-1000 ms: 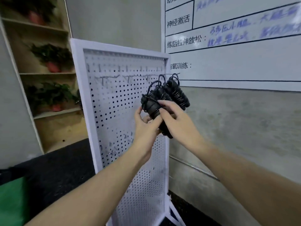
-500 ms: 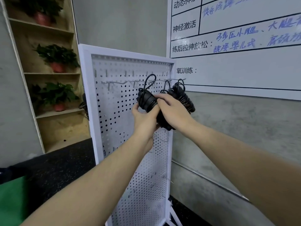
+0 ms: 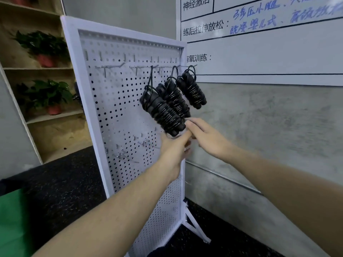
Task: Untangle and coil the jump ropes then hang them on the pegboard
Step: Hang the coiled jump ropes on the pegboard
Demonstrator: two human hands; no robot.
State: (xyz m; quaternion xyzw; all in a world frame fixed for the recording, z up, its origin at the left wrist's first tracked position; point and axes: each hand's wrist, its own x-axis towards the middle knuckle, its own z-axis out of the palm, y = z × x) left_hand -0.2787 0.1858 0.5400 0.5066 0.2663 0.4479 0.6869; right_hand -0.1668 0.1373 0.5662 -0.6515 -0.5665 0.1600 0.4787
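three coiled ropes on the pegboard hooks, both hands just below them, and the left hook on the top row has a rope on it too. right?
Not quite. In the head view the three coiled jump ropes do hang on the pegboard, with the left hand and right hand just below. But the left hook is bare; the ropes hang from hooks further right.

Both bare forearms are extended forward and upward from the bottom of the view, converging near the centre. The left hand is raised with its fingers held straight and relaxed, nothing being gripped. The right hand is held just beside it, back upward, fingers loosely extended, nothing being gripped. The fingertips of the two hands are seen overlapping.
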